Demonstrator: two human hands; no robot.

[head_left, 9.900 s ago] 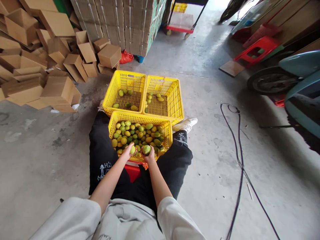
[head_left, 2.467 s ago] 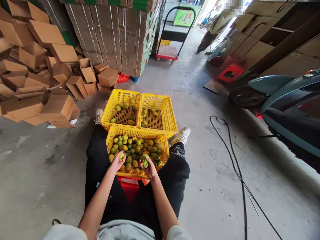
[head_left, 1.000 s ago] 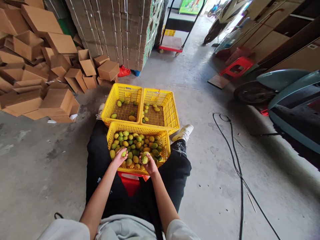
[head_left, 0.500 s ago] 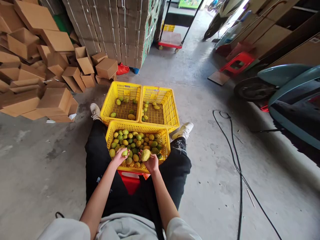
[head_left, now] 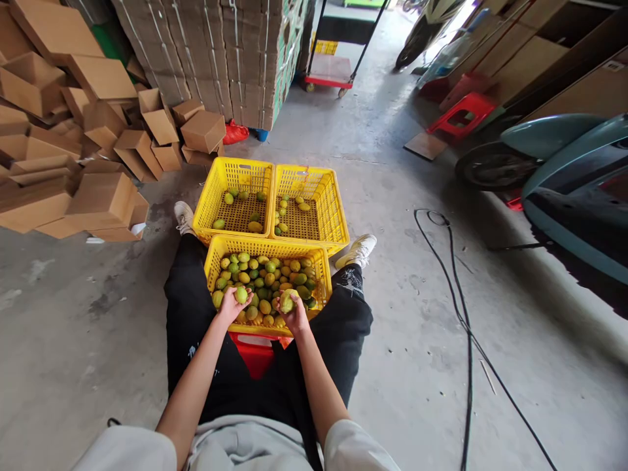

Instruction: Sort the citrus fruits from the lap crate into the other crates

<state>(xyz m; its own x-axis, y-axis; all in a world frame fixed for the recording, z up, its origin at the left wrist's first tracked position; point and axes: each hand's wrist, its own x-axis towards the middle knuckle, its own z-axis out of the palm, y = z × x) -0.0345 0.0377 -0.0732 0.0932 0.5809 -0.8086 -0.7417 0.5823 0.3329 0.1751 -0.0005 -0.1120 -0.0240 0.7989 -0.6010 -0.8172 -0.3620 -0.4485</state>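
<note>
My left hand [head_left: 228,307] is closed around a small yellow-green, lemon-like fruit [head_left: 241,295]. Beside it, my right hand [head_left: 297,320] grips a larger, paler yellow-green fruit [head_left: 288,301] with the fingers wrapped about its side. Both hands are above the near part of a yellow plastic crate [head_left: 269,247] that stands between my legs. Many green and yellow fruits [head_left: 269,279] lie loose in it, partly hidden by my hands. Just beyond are two more yellow crates, the left one [head_left: 235,222] and the right one [head_left: 318,219], each with several fruits on its bottom.
A red stool [head_left: 255,356] shows under the near crate. Cardboard boxes [head_left: 101,199] are heaped at the left, near a strapped stack [head_left: 206,65]. A hand cart [head_left: 331,70] stands at the back. A scooter [head_left: 579,176] and a black cable [head_left: 458,294] are at the right.
Both held fruits are turned a little in my hands, and the left one shows more of its surface. The whole view has shifted slightly.
</note>
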